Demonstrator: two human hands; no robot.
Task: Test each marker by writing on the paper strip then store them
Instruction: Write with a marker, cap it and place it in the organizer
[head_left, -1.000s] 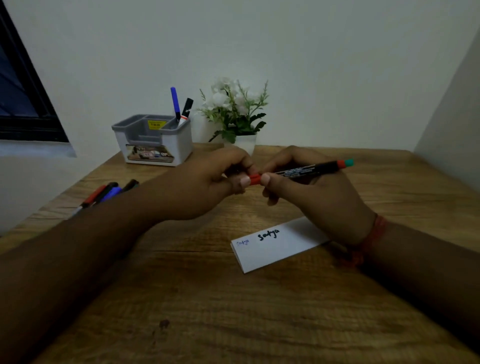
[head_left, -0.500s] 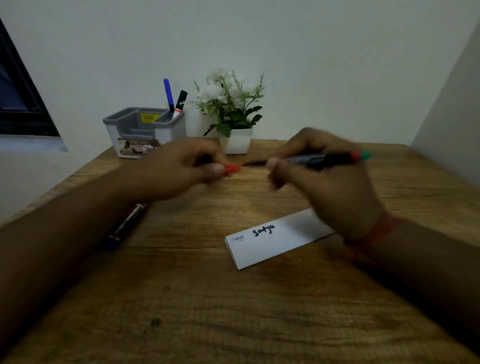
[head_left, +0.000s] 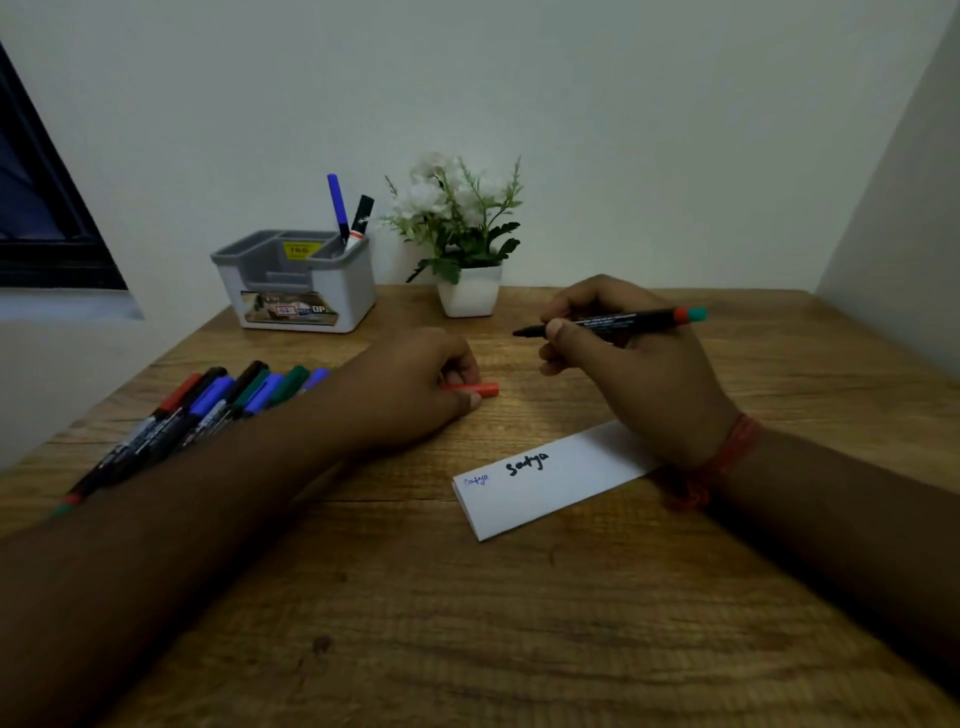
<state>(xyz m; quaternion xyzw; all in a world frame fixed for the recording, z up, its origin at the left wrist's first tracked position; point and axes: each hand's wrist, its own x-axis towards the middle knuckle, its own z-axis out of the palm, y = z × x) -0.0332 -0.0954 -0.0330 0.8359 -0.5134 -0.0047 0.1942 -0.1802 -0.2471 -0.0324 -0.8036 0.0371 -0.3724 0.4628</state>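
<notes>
White paper strip (head_left: 550, 483) lies nearest, just under the wrist of the right hand (head_left: 634, 374), and carries two written samples: a faint blue word at its near-left end and a bolder black one beside it. Most of the strip past them is blank. That suggests two markers are tested, which fits the two stored markers (head_left: 348, 218) standing upright in the organizer (head_left: 298, 283) far beyond the left grip.

Right grip: fingers and thumb curled round the uncapped marker (head_left: 613, 322), tip pointing left, raised above the surface (head_left: 467, 623) and well apart from the strip. Left hand (head_left: 415, 384) rests on the surface, its grip pinching the red cap (head_left: 475, 388), which sticks out toward the right hand.

So the third marker looks ready to write but has left no mark yet; writing, recapping and storing it are still to do.

Left of the left forearm lies a row of loose markers (head_left: 208, 410), capped in red, black, blue and green, all apparently untested. That is most of the job.

Beyond the right grip stands a potted plant (head_left: 467, 244), just beside the organizer, so it may crowd a reach to that corner. Nothing lies between the marker tip and the strip.
</notes>
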